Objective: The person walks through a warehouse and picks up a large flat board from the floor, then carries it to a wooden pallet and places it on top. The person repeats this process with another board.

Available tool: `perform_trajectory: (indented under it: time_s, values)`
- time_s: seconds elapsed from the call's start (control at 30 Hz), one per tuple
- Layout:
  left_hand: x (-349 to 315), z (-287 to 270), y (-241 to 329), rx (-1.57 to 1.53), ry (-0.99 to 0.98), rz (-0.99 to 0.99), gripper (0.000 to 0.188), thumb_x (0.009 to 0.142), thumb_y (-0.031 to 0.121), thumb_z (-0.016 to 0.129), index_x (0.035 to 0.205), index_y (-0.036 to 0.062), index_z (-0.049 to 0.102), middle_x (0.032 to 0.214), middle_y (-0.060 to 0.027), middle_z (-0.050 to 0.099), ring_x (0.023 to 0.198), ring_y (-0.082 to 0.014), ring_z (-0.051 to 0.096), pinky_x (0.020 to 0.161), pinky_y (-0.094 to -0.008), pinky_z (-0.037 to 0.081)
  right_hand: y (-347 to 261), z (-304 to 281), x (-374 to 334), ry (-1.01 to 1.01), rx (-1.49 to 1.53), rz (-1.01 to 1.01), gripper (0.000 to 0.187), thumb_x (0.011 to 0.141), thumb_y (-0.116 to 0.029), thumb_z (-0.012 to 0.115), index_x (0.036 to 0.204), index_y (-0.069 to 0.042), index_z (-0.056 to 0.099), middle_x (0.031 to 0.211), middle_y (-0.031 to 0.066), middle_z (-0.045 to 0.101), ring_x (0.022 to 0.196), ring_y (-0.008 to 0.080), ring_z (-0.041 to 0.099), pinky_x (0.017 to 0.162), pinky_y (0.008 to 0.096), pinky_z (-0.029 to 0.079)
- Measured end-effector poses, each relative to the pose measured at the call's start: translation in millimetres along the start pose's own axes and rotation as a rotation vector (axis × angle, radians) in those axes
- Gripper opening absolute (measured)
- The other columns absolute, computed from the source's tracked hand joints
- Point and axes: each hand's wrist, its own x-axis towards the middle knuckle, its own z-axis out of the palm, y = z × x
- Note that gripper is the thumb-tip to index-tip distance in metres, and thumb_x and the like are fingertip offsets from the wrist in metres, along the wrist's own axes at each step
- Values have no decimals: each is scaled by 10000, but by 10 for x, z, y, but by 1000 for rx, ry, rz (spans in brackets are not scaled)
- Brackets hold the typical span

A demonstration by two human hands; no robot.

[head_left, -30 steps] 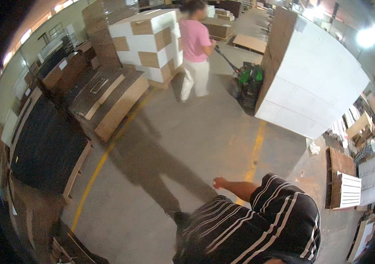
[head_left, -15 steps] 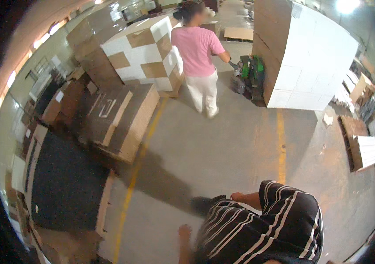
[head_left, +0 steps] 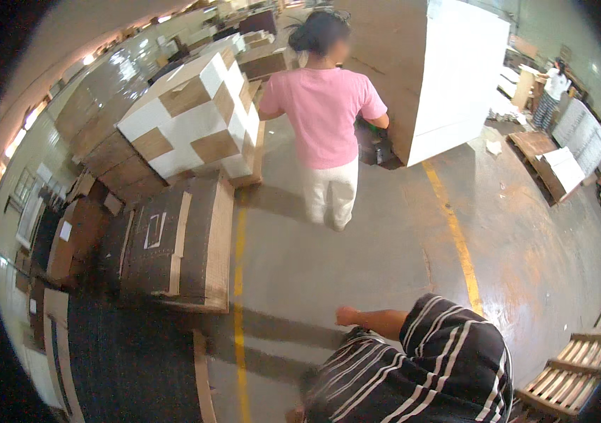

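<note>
My right hand (head_left: 347, 316) reaches forward and across my body from the striped sleeve (head_left: 448, 345). Its fingers look curled in, and no object shows in them. It hangs over the grey floor (head_left: 293, 275), touching nothing. Only a sliver of my left hand (head_left: 295, 416) shows at the lower edge, its fingers hidden. Ahead, a person in a pink shirt (head_left: 325, 116) and pale trousers faces away from me. That person's right arm reaches toward a dark machine (head_left: 378, 146), largely hidden, beside a tall stack of brown and white cartons (head_left: 448, 88).
Left stand a taped white-and-brown carton stack (head_left: 194, 116), a low brown carton stack (head_left: 205, 247) and a dark flat surface (head_left: 131, 366). Yellow lines (head_left: 239, 338) mark the floor. Right are wooden slats (head_left: 572, 377), a pallet (head_left: 533, 151) and another person (head_left: 550, 92).
The pink-shirted person appears larger and closer, now covering most of the green machine. My right hand has swung leftward, while my left hand has dropped almost out of view. The view has shifted.
</note>
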Motion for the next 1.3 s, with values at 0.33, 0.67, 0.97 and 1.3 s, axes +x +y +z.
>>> perform_trajectory:
  time_s: [0.33,0.67,0.97,1.3]
  values:
    - [1748,-1526,-415,216,-219,451,175,753,183,565,805,22,606,729,-88,613,690,-262,593,579,-374,439,-1151,306,-742,270,477,823,432,791,-407,509,930,-20,644,983,218,621,923,376,596,805,457,476]
    - [2558,-2582,-516,634,-474,558,188,759,187,531,745,47,655,746,-96,645,681,-275,607,579,-383,453,-3607,2192,-1981,381,827,1123,424,819,-434,510,997,-74,645,999,186,629,948,362,591,834,428,468]
    - [1811,-1914,-509,757,-856,887,204,819,196,554,789,12,639,767,-94,644,670,-222,596,608,-362,470,-5009,3519,-2078,445,1203,1390,346,779,-367,549,943,-84,663,955,192,635,898,364,608,802,410,492]
    - [297,-3016,-806,859,-808,743,145,785,78,567,885,0,638,864,-113,657,815,-212,611,703,-333,478,-6195,4278,-1771,537,1283,1313,343,766,-377,555,940,-111,684,930,179,649,899,337,620,791,400,488]
